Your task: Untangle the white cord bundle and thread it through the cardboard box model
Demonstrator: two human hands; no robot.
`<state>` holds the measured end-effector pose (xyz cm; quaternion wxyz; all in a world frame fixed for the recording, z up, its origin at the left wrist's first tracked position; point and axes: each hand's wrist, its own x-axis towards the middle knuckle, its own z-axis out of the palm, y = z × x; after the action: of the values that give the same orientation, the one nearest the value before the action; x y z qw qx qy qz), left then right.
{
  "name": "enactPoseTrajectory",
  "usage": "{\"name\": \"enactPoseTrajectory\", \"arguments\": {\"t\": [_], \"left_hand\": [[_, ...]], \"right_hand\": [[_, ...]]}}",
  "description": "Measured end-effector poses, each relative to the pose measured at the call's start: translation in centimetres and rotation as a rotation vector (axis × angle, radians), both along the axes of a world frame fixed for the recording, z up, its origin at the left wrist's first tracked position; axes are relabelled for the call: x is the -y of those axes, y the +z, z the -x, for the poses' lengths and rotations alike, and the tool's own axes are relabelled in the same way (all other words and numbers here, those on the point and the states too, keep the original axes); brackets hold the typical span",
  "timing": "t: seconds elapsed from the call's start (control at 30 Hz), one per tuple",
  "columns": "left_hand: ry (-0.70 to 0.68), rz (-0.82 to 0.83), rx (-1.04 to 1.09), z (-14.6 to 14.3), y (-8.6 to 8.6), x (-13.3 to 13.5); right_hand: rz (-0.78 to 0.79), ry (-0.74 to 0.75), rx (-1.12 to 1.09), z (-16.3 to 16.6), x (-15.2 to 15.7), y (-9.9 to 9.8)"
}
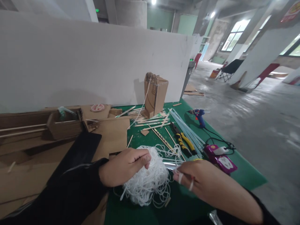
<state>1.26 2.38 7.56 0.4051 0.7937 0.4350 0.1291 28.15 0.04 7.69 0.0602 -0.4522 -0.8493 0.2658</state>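
A tangled bundle of white string (150, 179) lies on the green mat (243, 175) in front of me. My left hand (123, 167) is closed over the top left of the bundle, fingers curled into the strands. My right hand (199, 179) pinches strands at the bundle's right side, with string looped round two of its fingers. Both arms wear black sleeves.
Black-and-yellow pliers (184, 142), long clear sticks (187, 131), a blue glue gun (199, 115) and a purple power strip (221, 157) lie to the right. Thin wooden sticks (152, 122) and a cardboard box (155, 93) stand behind. Cardboard sheets (112, 132) spread left. A white partition (93, 62) backs the table.
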Motion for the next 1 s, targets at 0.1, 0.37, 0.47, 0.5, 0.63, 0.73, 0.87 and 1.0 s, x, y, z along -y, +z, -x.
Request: {"name": "enactPoseTrajectory", "arguments": {"t": [0.1,0.37,0.47,0.5,0.63,0.73,0.87,1.0], "left_hand": [[0.021,0.008,0.002,0.0,-0.1,0.0],[0.041,-0.021,0.043,-0.1,-0.6,-0.1],[0.054,-0.015,0.032,-0.1,-0.6,-0.1],[0.055,-0.014,0.025,-0.1,-0.5,-0.2],[0.065,-0.006,0.011,-0.1,-0.3,-0.3],[0.075,0.003,-0.004,-0.1,-0.4,-0.3],[0.074,0.000,-0.001,0.0,-0.5,-0.4],[0.077,0.014,0.000,0.0,-0.4,-0.3]], "right_hand": [[-0.084,-0.065,-0.175,3.2,-0.7,-1.5],[0.326,-0.217,-0.957,7.2,-2.2,-3.5],[0.414,-0.349,-1.041,6.9,-2.4,-4.0],[0.456,-0.352,-1.070,6.8,-2.4,-4.1],[0.693,-0.288,-1.325,6.2,-2.3,-4.2],[0.778,-0.327,-1.515,4.6,-2.2,-3.9],[0.731,-0.209,-1.341,0.4,-2.3,-3.1],[0.608,0.070,-0.774,-1.4,-1.9,-1.3]]}}
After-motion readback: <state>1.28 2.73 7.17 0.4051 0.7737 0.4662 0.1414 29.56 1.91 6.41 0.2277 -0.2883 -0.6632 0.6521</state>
